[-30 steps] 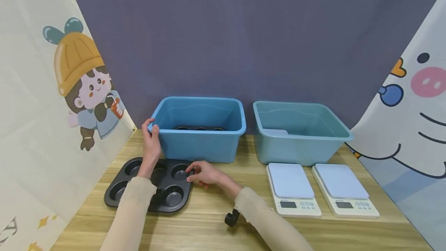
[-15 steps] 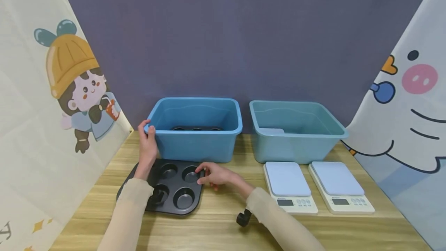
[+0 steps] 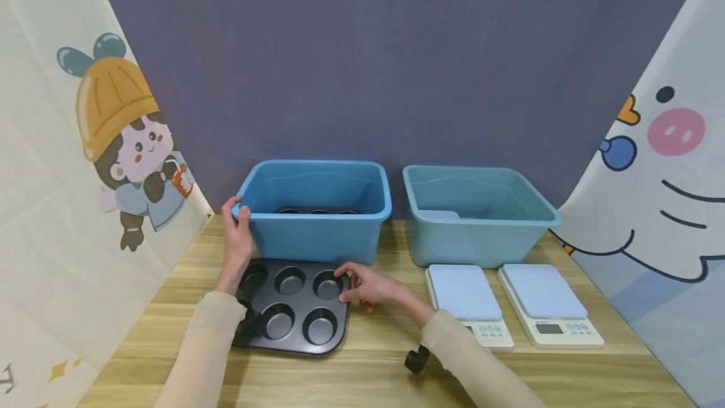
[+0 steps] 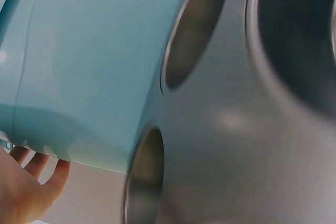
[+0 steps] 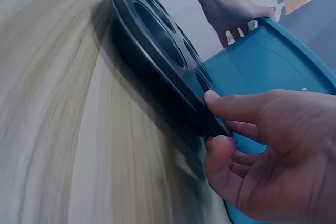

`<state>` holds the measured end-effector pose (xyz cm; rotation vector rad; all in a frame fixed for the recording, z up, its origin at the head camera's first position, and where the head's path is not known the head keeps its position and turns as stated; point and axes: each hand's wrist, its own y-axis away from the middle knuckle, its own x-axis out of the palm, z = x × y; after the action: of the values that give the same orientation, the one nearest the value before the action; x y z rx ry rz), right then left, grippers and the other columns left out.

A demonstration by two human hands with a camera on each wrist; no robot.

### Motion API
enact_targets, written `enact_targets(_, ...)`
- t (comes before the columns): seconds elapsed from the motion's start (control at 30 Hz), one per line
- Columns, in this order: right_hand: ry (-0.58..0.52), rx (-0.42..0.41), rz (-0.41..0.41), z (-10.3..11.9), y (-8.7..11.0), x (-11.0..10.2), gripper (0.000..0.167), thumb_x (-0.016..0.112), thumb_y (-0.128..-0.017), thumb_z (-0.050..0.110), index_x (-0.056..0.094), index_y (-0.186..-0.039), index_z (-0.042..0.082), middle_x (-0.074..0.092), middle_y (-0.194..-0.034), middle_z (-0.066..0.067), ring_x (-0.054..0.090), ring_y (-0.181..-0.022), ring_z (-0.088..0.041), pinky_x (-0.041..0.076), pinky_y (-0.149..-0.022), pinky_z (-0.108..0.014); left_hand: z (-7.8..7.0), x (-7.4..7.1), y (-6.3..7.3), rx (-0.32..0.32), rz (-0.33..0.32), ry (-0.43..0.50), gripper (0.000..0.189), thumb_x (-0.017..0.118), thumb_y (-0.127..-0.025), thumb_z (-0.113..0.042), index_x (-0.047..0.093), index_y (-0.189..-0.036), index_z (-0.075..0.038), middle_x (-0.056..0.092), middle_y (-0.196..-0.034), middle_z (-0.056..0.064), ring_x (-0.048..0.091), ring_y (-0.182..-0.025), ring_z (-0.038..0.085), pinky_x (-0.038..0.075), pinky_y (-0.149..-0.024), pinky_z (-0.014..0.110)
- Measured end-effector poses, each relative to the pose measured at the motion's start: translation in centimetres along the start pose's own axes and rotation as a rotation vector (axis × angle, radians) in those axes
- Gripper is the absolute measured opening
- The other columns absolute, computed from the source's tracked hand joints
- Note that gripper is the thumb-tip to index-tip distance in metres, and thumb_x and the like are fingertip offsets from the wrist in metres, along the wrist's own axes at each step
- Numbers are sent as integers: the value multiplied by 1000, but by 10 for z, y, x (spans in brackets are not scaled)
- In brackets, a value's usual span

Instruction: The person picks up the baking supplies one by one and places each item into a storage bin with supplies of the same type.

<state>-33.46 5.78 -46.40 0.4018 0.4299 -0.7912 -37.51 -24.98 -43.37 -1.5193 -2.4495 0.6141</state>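
A slate-purple backdrop (image 3: 385,62) hangs behind a wood-grain table (image 3: 351,376). On the left, a pale sheet (image 3: 45,219) bears a cartoon child (image 3: 138,150) in a yellow hat; on the right, another sheet (image 3: 668,276) shows a pink snout (image 3: 676,131). Soft light falls across everything.

Looks like a makeshift booth walled in fabric: a dark curtain (image 3: 391,62) at twelve o'clock, a cartoon-printed sheet (image 3: 62,181) at nine, a second printed sheet (image 3: 668,200) at three, all about a wood-grained table (image 3: 370,354). Recalls a kitchen only through a muffin tray (image 3: 304,302) at seven and two digital scales (image 3: 549,298) at four.
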Motion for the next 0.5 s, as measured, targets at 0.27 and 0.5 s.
enact_targets(0.27,27,-4,-55,-1,19,-11,63,73,-90,14,42,-144,16,54,-87,-10,50,-46,-17,48,-43,-35,0,-2,-1,3,17,15,47,41,-107,-31,33,-146,-5,34,-150,23,35,-133,33,23,-114,49)
enact_targets(0.5,37,11,-79,-7,30,-18,80,76,-87,14,29,-153,10,53,-89,-11,52,-47,-17,48,-43,-35,-2,-3,2,-32,21,9,47,40,-107,-32,32,-147,-8,32,-154,22,34,-137,33,22,-116,49)
